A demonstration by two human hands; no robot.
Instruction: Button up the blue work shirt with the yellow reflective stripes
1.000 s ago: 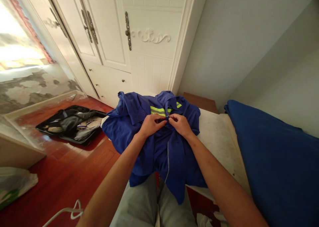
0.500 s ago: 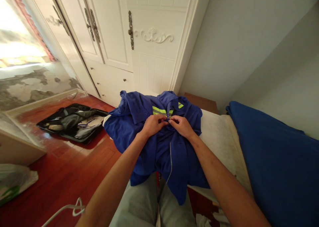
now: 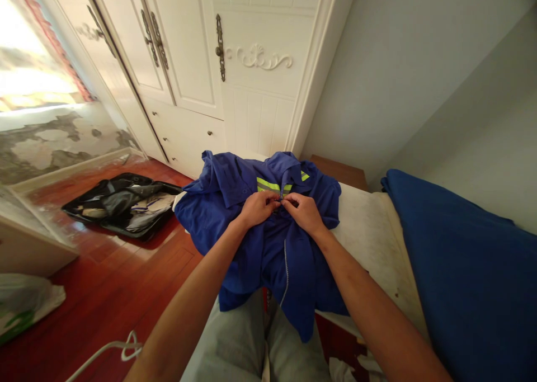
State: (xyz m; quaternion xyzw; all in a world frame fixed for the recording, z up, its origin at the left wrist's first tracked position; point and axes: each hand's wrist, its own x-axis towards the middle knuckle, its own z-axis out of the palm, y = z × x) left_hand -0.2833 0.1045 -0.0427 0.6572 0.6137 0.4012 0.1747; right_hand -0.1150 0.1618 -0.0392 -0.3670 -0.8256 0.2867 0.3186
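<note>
A blue work jacket (image 3: 247,259) with yellow-green and grey reflective bands (image 3: 268,185) lies over my lap and the pale surface beside me. My left hand (image 3: 260,207) pinches the front of the jacket near the zipper. Right beside it, almost touching, my right hand (image 3: 302,210) pinches the other side at the same spot. The fingertips hide the small part between them. Below my hands, an open run of zipper teeth (image 3: 286,270) curves down the loose front flap.
An open black suitcase (image 3: 145,234) with clothes lies on the red wooden floor (image 3: 138,281). White wardrobe doors (image 3: 260,113) stand ahead. Folded dark blue cloth (image 3: 461,259) lies at right on the pale bedding (image 3: 369,231). A white cable (image 3: 104,348) and a plastic bag (image 3: 25,303) are at lower left.
Both hands stay pinched at the zipper and have shifted very slightly. The jacket lies almost as before.
</note>
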